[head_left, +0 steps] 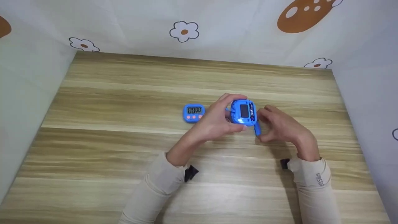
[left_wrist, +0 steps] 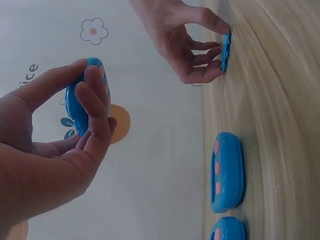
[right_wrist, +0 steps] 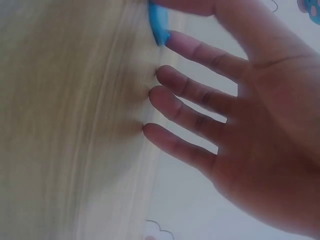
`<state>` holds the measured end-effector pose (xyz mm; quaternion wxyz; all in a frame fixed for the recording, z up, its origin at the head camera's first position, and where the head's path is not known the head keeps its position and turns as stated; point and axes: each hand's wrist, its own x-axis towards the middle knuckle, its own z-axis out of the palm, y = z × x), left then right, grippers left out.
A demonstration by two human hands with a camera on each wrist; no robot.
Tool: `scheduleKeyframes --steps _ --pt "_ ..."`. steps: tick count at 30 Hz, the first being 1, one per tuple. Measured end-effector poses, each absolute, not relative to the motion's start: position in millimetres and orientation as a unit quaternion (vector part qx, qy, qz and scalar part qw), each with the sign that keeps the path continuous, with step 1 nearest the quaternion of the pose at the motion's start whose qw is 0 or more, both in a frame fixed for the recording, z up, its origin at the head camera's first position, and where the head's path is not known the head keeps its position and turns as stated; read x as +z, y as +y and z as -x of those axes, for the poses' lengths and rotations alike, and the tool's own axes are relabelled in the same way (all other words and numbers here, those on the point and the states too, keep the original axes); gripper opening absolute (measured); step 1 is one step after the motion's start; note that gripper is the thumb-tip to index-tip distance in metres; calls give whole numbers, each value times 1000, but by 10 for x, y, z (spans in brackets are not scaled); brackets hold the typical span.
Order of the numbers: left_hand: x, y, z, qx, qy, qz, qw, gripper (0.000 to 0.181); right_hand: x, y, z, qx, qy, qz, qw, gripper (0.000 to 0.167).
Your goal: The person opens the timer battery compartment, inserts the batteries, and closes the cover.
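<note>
My left hand grips a blue digital timer by its edges, held above the table. Its back faces up in the head view, with a battery in the uncovered slot along the right side. Close to the tabletop, my right hand pinches a slim blue cover between thumb and index finger. The right wrist view shows the cover at the fingertips, the other fingers reaching to the wood. The held timer's front with pink buttons is mostly hidden by left fingers in the left wrist view.
A second blue timer with three pink buttons lies face up on the wooden table, its display reading zeros. Another blue timer lies near it, cut off in the left wrist view. Patterned cloth hangs behind the table.
</note>
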<state>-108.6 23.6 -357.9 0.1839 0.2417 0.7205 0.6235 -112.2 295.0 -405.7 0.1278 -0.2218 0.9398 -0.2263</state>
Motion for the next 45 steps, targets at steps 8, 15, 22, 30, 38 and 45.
scheduleKeyframes --steps 8,15,22,30,38,45 --pt "-3598 254 1103 599 745 -247 161 74 -3649 2876 990 -420 875 241 25 58" --pt "-3619 276 1082 589 749 -265 150 74 -3238 2525 782 -440 851 287 -20 58" --pt "-3619 280 1073 574 762 -272 126 73 -3199 2440 737 -449 851 272 7 54" --pt "-3600 280 1073 615 732 -256 141 74 -3199 2461 731 -507 836 208 27 51" --pt "-3612 284 1071 657 696 -238 166 74 -3236 2443 755 -541 821 182 19 49" --pt "-3626 286 1075 667 685 -236 174 74 -3439 2530 847 -589 791 161 23 51"
